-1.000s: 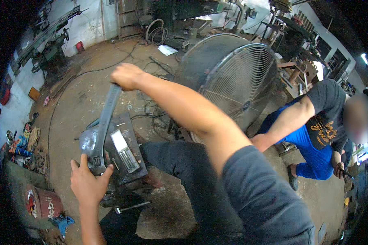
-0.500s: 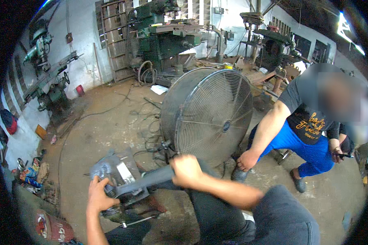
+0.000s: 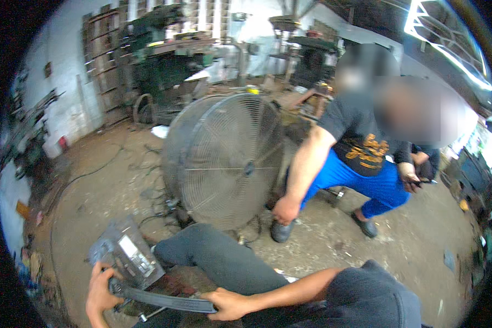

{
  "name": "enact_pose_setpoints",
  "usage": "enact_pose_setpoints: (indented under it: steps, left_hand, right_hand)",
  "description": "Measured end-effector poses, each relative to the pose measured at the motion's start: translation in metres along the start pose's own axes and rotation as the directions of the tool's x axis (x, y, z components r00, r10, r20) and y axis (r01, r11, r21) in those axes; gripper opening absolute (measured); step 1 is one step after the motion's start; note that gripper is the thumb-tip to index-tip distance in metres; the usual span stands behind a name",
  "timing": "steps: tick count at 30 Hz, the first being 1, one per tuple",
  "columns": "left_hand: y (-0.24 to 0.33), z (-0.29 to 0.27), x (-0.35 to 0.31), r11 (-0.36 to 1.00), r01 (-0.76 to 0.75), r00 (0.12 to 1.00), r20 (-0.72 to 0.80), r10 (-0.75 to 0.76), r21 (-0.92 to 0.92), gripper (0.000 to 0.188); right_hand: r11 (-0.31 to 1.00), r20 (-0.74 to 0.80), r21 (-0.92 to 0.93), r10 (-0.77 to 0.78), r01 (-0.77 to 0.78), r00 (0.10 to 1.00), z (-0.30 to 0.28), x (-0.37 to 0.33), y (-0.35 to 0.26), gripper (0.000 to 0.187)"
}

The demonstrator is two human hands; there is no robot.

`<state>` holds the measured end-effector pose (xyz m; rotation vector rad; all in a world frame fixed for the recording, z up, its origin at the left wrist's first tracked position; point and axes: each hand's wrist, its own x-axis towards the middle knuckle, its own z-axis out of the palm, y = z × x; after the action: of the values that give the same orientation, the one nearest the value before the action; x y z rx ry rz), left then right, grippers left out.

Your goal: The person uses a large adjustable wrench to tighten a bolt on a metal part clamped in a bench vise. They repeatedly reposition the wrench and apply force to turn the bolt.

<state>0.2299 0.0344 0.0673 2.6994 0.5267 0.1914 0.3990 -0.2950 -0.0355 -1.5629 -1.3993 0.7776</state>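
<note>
A long, dark grey bar (image 3: 164,299), bent in outline by the lens, lies across the space over my legs. My right hand (image 3: 229,304) is closed round its right end. At its rounded left end, my left hand (image 3: 101,292) has its fingers on the far side and thumb on the near side. Just beyond the bar is a dark, flat, box-like thing (image 3: 131,254) with a white patch on top; its kind is unclear. A metal rod (image 3: 150,315) sticks out below the bar, and what it belongs to is mostly hidden.
Ahead stands a big drum fan (image 3: 232,164), with cables (image 3: 153,210) on the floor beside it. To its right a person in blue trousers (image 3: 341,177) sits close by, one hand near a shoe. Green machines (image 3: 167,65) line the back wall.
My view has swung to the right. My right hand has come down and nearer my body with the bar's right end. The left hand stays at the other end.
</note>
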Motion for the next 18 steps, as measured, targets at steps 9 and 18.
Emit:
enact_pose_setpoints:
  steps: [9,18]
  left_hand:
    - [0.057,0.005,0.039,0.912,-0.391,0.733,0.64,0.23,0.12,0.051]
    - [0.134,0.049,0.041,0.956,-0.286,0.624,0.769,0.138,0.06,0.053]
  right_hand:
    - [0.653,0.255,0.717,0.08,-0.244,0.964,0.031,0.011,0.04,0.036]
    - [0.874,0.149,0.484,-0.124,0.037,0.981,0.033,0.016,0.057,0.045]
